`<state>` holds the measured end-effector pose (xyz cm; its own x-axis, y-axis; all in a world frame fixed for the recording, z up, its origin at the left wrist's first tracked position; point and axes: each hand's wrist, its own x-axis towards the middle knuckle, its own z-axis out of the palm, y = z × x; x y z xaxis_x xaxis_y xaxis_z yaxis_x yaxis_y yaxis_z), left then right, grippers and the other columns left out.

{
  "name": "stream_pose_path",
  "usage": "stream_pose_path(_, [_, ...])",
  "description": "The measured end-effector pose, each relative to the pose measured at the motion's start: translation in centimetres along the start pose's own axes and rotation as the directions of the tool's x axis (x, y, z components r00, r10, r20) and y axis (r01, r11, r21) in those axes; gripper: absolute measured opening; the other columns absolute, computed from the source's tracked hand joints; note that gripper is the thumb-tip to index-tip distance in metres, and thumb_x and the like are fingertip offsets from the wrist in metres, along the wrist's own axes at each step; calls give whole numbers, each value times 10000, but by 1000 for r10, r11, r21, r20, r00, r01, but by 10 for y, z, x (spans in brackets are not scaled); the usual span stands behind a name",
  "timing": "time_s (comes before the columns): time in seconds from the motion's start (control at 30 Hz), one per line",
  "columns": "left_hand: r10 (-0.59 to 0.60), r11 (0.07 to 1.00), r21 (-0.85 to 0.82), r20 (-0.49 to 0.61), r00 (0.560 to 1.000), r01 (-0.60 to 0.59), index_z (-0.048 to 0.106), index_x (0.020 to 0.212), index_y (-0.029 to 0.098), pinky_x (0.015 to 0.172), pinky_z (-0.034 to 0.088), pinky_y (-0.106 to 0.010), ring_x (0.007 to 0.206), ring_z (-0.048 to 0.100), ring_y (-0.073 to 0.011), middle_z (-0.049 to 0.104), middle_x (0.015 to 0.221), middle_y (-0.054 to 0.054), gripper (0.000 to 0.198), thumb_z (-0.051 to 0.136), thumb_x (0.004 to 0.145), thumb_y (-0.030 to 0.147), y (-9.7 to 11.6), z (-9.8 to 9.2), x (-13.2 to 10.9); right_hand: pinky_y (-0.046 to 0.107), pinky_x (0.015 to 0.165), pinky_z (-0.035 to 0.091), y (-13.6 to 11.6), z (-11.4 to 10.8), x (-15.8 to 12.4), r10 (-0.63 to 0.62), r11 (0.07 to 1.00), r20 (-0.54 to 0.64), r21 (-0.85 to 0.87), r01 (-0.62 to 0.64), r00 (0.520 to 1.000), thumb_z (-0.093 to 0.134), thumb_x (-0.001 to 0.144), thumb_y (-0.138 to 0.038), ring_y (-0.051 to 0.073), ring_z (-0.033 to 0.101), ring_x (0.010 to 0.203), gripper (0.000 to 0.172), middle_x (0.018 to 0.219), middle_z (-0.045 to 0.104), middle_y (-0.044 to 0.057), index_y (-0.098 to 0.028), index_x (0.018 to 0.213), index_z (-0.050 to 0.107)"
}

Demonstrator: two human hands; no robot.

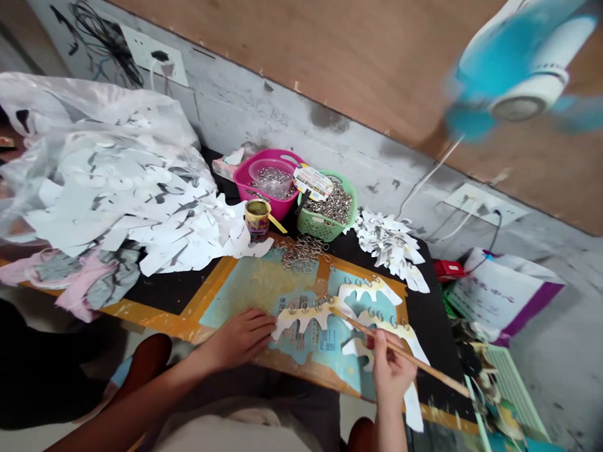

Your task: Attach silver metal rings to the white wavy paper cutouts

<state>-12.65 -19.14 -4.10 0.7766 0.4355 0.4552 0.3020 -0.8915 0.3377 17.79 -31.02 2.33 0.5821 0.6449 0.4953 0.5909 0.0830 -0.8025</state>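
Note:
My right hand [394,371] pinches a long thin wooden stick [437,374]. Its far tip touches or hovers at the upper edge of a white scalloped cut-out piece [310,314] with metal rings along that edge. At the left end of this piece, my left hand [247,335] lies flat, fingers stretched out, fingertips at its edge. More ringed cut-outs [371,290] lie to the right on the blue sheet [243,287], some partly behind my right hand. Loose metal rings [305,253] are heaped just beyond. Behind them stands a small open pot [258,221] with yellowish smears and a yellow strip.
A pink basket [241,183] and a green basket [321,225] hold metal parts. White cut-outs fill a plastic bag [137,105] at left; another pile [388,240] lies right. A blue fan [518,75] spins above. A paper bag [503,295] stands beyond the table's right edge.

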Motion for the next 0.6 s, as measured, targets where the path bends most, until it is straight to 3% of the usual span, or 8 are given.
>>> stream_pose_path(0.13, [-4, 1000, 14, 28, 1000, 3, 655, 1152, 172, 900, 511, -394, 1036, 616, -225, 697, 1157, -95, 240, 501, 970, 203, -1, -1, -1, 305, 537, 541, -4, -1, -1, 2, 1000, -43, -6, -2, 999, 656, 884, -361, 200, 645, 583, 238, 712, 679, 64, -135, 824, 697])
stream_pose_path(0.27, [-14, 1000, 13, 25, 1000, 14, 629, 1213, 184, 904, 522, -387, 1024, 626, -220, 702, 1138, -93, 278, 484, 979, 218, -3, 4, -7, 309, 542, 538, -5, -5, -1, 21, 999, 126, 25, -25, 992, 647, 890, -378, 203, 638, 611, 245, 716, 673, 58, -148, 829, 704])
stream_pose_path(0.3, [-24, 1000, 14, 19, 1000, 24, 619, 1232, 183, 909, 525, -383, 1026, 629, -219, 699, 1141, -95, 291, 475, 982, 218, -4, 6, -8, 312, 550, 538, -4, -7, 0, 21, 1000, 112, 15, -23, 994, 656, 884, -381, 205, 638, 617, 247, 716, 673, 59, -146, 827, 705])
stream_pose_path(0.4, [-66, 998, 22, -42, 997, 67, 614, 1235, 176, 903, 537, -364, 1026, 643, -216, 688, 1163, -103, 305, 442, 985, 206, -4, 6, -6, 316, 555, 531, 0, -17, 4, 53, 998, -178, -10, -56, 983, 680, 872, -402, 201, 634, 578, 280, 693, 671, 62, -124, 848, 701])
stream_pose_path(0.5, [-101, 995, 4, -147, 984, 103, 616, 1219, 186, 856, 558, -323, 971, 667, -201, 705, 1111, -87, 316, 422, 970, 184, 6, -25, 14, 318, 529, 522, 3, -29, 11, 110, 994, -392, 27, -108, 913, 686, 861, -467, 192, 617, 525, 359, 687, 666, 63, -108, 869, 686])
stream_pose_path(0.6, [-129, 990, -83, -214, 968, 114, 579, 1266, 228, 874, 562, -295, 1007, 670, -187, 692, 1146, -61, 369, 410, 946, 154, 31, -93, 33, 317, 549, 523, 2, -38, 16, 95, 995, -456, 17, -98, 885, 692, 854, -485, 181, 611, 536, 380, 700, 659, 54, -106, 881, 686])
